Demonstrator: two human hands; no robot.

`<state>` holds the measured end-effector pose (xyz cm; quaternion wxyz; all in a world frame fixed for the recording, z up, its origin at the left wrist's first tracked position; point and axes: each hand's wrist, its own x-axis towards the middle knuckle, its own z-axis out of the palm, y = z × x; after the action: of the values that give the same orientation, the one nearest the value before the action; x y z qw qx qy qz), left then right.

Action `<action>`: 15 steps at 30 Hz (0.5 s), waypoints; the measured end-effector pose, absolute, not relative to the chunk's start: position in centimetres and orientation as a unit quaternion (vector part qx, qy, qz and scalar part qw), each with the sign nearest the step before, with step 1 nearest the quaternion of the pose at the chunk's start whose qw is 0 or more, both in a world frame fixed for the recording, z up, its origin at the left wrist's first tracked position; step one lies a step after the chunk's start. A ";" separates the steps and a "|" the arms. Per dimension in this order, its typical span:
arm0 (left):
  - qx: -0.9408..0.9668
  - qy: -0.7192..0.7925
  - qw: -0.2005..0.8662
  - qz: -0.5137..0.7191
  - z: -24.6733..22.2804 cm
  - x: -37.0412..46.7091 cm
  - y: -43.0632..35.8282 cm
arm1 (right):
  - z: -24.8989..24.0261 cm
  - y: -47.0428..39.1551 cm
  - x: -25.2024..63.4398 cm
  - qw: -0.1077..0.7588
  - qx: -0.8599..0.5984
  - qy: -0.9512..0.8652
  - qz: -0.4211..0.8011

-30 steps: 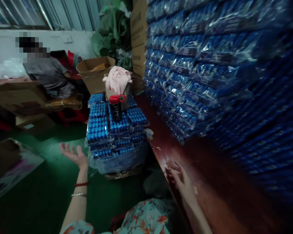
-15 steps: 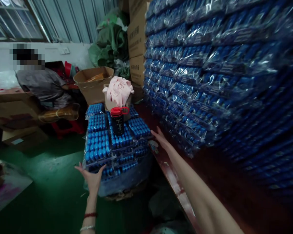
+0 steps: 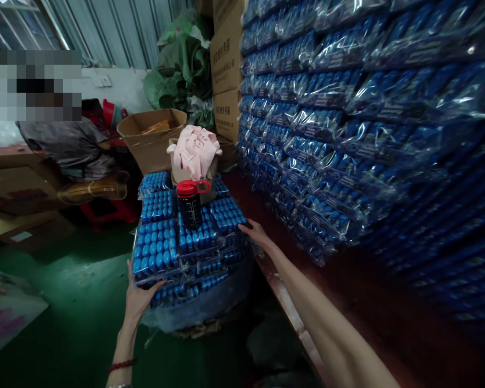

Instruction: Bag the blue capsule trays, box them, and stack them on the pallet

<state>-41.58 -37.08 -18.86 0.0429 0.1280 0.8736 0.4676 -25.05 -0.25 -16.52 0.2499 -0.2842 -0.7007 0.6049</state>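
Packs (image 3: 153,245): blue, clear-wrapped, stacked in layers left of the red-brown tabletop (image 3: 327,291), in the head view.
Left hand (image 3: 138,302): thumb and fingers spread around the near left corner of the upper packs; firm contact cannot be confirmed.
Right hand (image 3: 258,235): fingertips at the right edge of the upper packs; finger spread cannot be told, fingers partly hidden.
Bottle (image 3: 189,207): black, red lid, upright on the packs.
Cloth (image 3: 196,151): pink, draped over a box behind the bottle.
Wall of packs (image 3: 307,118): blue, plastic-wrapped, at right.
Person (image 3: 68,145): seated, far left.
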 end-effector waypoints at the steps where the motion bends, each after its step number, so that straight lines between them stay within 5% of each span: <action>1: 0.129 0.876 0.042 0.464 -18.9 -41.6 -37.1 | -16.6 -0.2 -25.1 0.249 -0.284 -0.703 0.602; 15: 0.152 0.812 0.122 0.550 -19.3 -43.0 -37.2 | -14.5 1.4 -25.9 0.181 -0.236 -0.689 0.660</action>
<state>-42.98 -37.25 -19.28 0.1225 0.1521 0.8122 0.5498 -25.85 1.36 -14.48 0.1806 -0.2363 -0.6894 0.6605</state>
